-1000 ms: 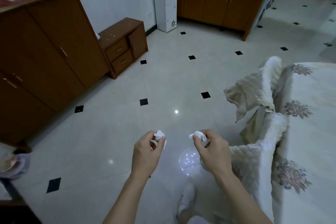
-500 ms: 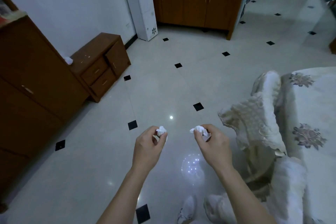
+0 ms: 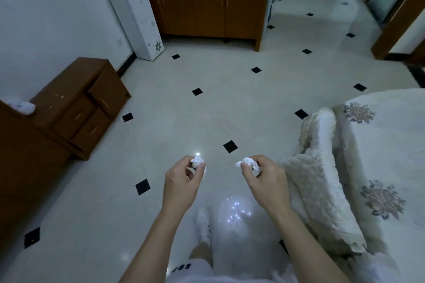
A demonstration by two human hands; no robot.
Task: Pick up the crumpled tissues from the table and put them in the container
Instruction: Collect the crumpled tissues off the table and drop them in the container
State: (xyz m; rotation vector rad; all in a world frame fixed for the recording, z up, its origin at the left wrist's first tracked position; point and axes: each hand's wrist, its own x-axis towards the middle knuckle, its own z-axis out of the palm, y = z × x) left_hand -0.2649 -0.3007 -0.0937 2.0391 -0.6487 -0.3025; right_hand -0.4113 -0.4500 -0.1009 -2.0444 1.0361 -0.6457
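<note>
My left hand (image 3: 181, 184) pinches a small white crumpled tissue (image 3: 197, 161) between thumb and fingertips, held out over the tiled floor. My right hand (image 3: 264, 179) grips a second crumpled tissue (image 3: 248, 163) the same way, about a hand's width to the right. The table (image 3: 381, 145), covered with a cream floral cloth, is at the right, its cloth hanging in folds beside my right forearm. No container shows in this view.
A low brown drawer chest (image 3: 85, 108) stands at the left against the wall, with a taller brown cabinet (image 3: 23, 167) nearer. A white floral appliance (image 3: 138, 14) and a wooden wardrobe (image 3: 207, 0) stand at the far wall. White shoe (image 3: 203, 225) below.
The view has swung to the right and up: the left cabinets slid out, the doorway at the far right came in. Both hands keep their tissues and stay in the same pose.
</note>
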